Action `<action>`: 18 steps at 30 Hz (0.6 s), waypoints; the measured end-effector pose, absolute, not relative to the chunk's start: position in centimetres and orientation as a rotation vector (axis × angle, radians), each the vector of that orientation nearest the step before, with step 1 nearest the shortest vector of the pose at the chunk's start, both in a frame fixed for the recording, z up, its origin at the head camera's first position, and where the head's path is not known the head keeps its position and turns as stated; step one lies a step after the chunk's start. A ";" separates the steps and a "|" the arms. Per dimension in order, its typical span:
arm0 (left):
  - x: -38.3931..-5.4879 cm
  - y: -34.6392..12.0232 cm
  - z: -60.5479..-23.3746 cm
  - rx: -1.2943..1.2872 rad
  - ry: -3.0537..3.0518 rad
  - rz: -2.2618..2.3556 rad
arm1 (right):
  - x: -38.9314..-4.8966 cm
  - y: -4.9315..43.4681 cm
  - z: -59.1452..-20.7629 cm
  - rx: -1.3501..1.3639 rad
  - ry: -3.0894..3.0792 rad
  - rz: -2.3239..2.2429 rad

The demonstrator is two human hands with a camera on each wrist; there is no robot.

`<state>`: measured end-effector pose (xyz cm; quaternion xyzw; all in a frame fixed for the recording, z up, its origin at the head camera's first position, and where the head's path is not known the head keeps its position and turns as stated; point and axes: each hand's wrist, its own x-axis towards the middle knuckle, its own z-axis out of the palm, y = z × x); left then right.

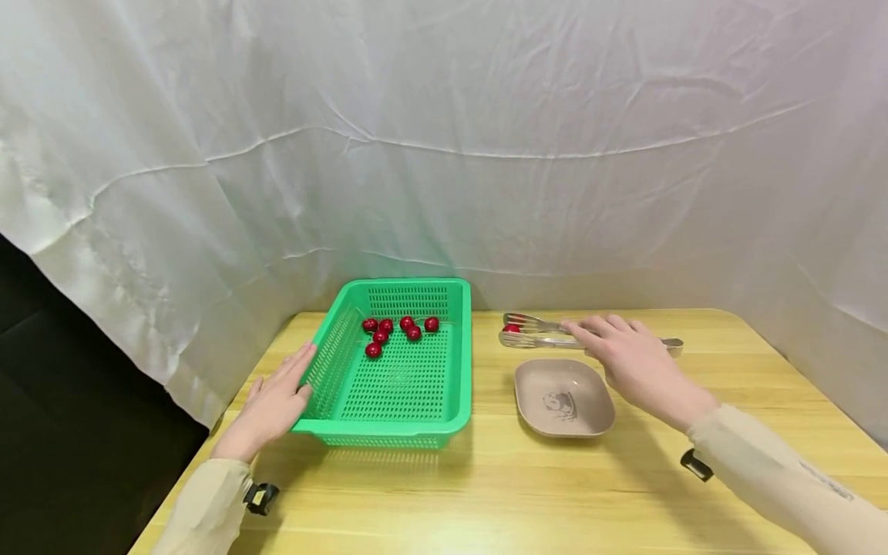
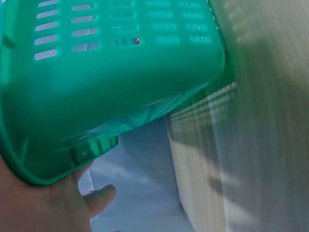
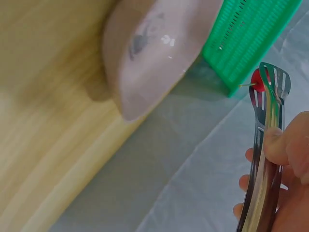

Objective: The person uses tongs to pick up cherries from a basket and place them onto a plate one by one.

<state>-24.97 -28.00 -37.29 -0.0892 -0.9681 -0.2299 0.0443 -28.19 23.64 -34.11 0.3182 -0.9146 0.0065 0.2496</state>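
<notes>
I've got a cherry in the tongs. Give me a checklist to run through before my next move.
1. Right hand on the tongs: ok, gripping them.
2. Cherry between the tong heads: ok.
3. Hold firm enough to carry: cannot tell.
4. Cherry above the bowl: not ok, it's beyond the far edge.
5. Bowl upright on the table: ok.
6. Left hand at the green basket: ok, touching its left rim.

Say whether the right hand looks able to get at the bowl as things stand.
Likely yes: the right hand, though holding tongs with a cherry, is close to the bowl, and nothing visible blocks its open top.
</notes>
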 end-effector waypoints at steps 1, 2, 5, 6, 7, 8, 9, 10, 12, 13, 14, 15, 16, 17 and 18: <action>-25.0 -28.0 -37.3 -0.272 -2.959 -0.701 | -28.1 23.8 -34.3 0.871 -2.496 0.015; -25.0 -28.0 -37.3 -0.272 -2.960 -0.700 | -27.9 23.9 -34.5 0.876 -2.500 0.012; -25.0 -28.0 -37.4 -0.270 -2.961 -0.697 | -27.8 24.3 -35.2 0.884 -2.510 -0.015; -25.0 -28.0 -37.4 -0.269 -2.961 -0.698 | -27.8 24.5 -35.4 0.886 -2.513 -0.026; -25.0 -28.0 -37.4 -0.268 -2.962 -0.698 | -27.7 24.6 -35.6 0.889 -2.514 -0.037; -25.1 -28.0 -37.5 -0.267 -2.963 -0.698 | -27.7 24.8 -35.8 0.894 -2.516 -0.041; -25.1 -28.0 -37.5 -0.265 -2.963 -0.698 | -27.7 24.9 -36.0 0.897 -2.515 -0.045; -25.1 -28.0 -37.5 -0.264 -2.962 -0.701 | -27.6 25.1 -36.1 0.903 -2.512 -0.049; -25.1 -28.0 -37.5 -0.263 -2.963 -0.700 | -27.6 25.4 -36.5 0.913 -2.502 -0.048; -25.1 -28.0 -37.4 -0.262 -2.963 -0.698 | -27.6 25.6 -36.8 0.918 -2.495 -0.047; -25.1 -28.0 -37.4 -0.262 -2.963 -0.697 | -27.6 25.8 -37.0 0.921 -2.489 -0.045; -25.1 -28.0 -37.4 -0.261 -2.963 -0.695 | -27.6 25.9 -37.3 0.923 -2.483 -0.047; -25.1 -28.1 -37.4 -0.261 -2.963 -0.694 | -27.6 26.0 -37.5 0.927 -2.480 -0.049; -25.1 -28.1 -37.4 -0.261 -2.963 -0.693 | -27.5 26.1 -37.7 0.927 -2.481 -0.051; -25.1 -28.1 -37.4 -0.260 -2.964 -0.693 | -27.5 26.2 -37.9 0.926 -2.482 -0.054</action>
